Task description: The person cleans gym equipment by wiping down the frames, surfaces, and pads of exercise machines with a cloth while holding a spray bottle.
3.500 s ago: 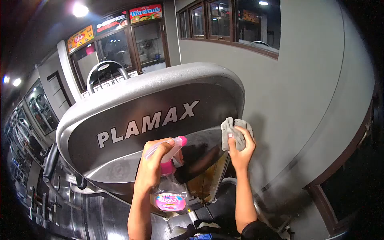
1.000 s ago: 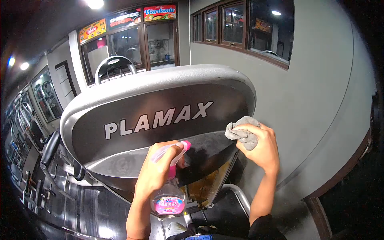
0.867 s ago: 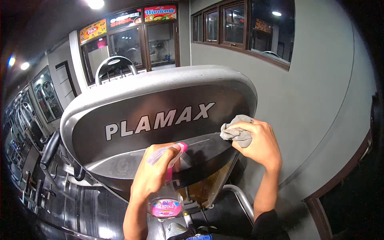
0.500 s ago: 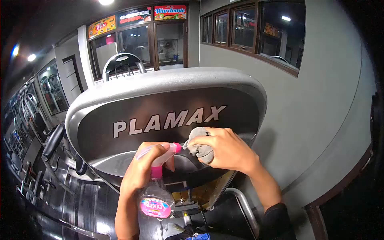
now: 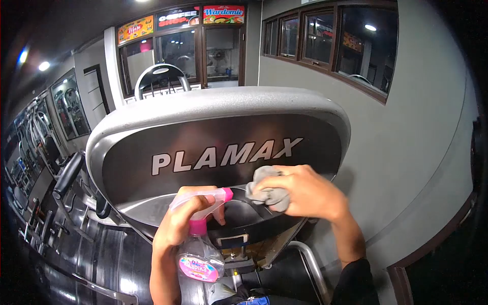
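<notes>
Spray bottle (image 5: 200,254) (pink-topped) gripped by left hand (image 5: 179,218); grey cloth (image 5: 265,185) grasped by right hand (image 5: 310,194), held at dark panel (image 5: 213,134).

In front of the panel (image 5: 218,129), the left hand (image 5: 179,217) holds a spray bottle (image 5: 199,246), the right hand (image 5: 311,194) a cloth (image 5: 262,175).

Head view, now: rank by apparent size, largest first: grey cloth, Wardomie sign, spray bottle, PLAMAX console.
1. PLAMAX console
2. Spray bottle
3. Grey cloth, crumpled
4. Wardomie sign, far in the background, so its true size is unsure
</notes>
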The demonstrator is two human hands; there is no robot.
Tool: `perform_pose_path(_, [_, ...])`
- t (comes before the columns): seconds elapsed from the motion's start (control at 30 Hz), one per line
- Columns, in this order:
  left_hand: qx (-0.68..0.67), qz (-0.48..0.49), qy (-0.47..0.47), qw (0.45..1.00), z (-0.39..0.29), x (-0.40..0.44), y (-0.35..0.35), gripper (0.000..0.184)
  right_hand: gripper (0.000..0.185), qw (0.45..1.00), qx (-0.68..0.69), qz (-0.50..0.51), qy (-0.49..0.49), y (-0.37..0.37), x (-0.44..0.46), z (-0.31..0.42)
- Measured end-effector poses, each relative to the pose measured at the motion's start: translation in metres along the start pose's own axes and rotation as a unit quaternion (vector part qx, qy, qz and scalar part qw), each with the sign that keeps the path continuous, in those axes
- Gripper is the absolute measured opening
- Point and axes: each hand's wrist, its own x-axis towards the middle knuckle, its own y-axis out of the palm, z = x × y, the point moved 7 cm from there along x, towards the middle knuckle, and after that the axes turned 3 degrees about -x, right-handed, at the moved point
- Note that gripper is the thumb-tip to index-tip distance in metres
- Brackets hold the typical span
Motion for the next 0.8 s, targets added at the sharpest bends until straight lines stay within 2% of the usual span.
perform_pose_path(0.07, [-0.019, -0.005, -0.009, 1.000, 0.003, -0.002, -0.001, 0.035, 0.037, 0.996, 0.065, 0.064, 0.000, -0.010, -0.014, -0.017])
perform_pose_path(0.13, [-0.032, -0.007, 0.004, 0.999, 0.001, -0.001, 0.002, 0.035, 0.036, 0.993, 0.021, 0.100, 0.059, -0.026, -0.030, -0.036])
perform_pose_path(0.2, [-0.046, -0.006, 0.015, 0.999, 0.000, -0.001, 0.003, 0.034, 0.035, 0.992, -0.032, 0.094, 0.072, -0.036, -0.035, -0.042])
perform_pose_path(0.3, [-0.064, -0.023, 0.017, 0.998, 0.005, -0.001, 0.001, 0.035, 0.037, 0.998, 0.012, 0.060, 0.022, -0.018, -0.021, -0.028])
perform_pose_path(0.33, [-0.042, -0.021, 0.026, 0.999, 0.005, 0.000, -0.001, 0.036, 0.038, 0.996, 0.080, 0.027, -0.043, -0.011, -0.015, -0.015])
perform_pose_path(0.4, [-0.017, -0.019, 0.036, 0.999, 0.004, -0.001, 0.000, 0.037, 0.039, 0.988, 0.132, 0.038, -0.068, 0.003, -0.009, 0.001])
perform_pose_path(0.43, [-0.038, -0.050, 0.040, 0.997, 0.004, -0.002, -0.003, 0.038, 0.039, 0.987, 0.129, 0.053, -0.079, 0.004, -0.009, 0.005])
perform_pose_path(0.47, [-0.059, -0.080, 0.043, 0.994, 0.005, -0.004, -0.007, 0.039, 0.039, 0.987, 0.129, 0.052, -0.081, 0.001, -0.008, 0.005])
perform_pose_path(0.53, [-0.076, -0.074, 0.051, 0.993, 0.007, -0.003, -0.007, 0.042, 0.040, 0.990, 0.105, 0.077, -0.046, -0.004, -0.008, -0.003])
perform_pose_path(0.57, [-0.075, -0.071, 0.054, 0.993, 0.006, -0.003, -0.005, 0.043, 0.039, 0.997, 0.051, 0.064, -0.013, -0.010, -0.009, -0.008])
perform_pose_path(0.67, [-0.065, -0.067, 0.062, 0.994, 0.002, -0.003, -0.005, 0.047, 0.035, 0.983, -0.158, -0.092, 0.030, -0.035, -0.012, -0.015])
perform_pose_path(0.73, [-0.063, -0.059, 0.010, 0.996, 0.006, -0.004, -0.005, 0.054, 0.033, 0.956, -0.153, -0.246, -0.052, -0.051, -0.012, -0.008])
perform_pose_path(0.8, [-0.051, -0.065, 0.034, 0.996, 0.003, -0.002, -0.003, 0.047, 0.031, 0.906, -0.238, -0.337, -0.099, -0.053, -0.014, -0.001])
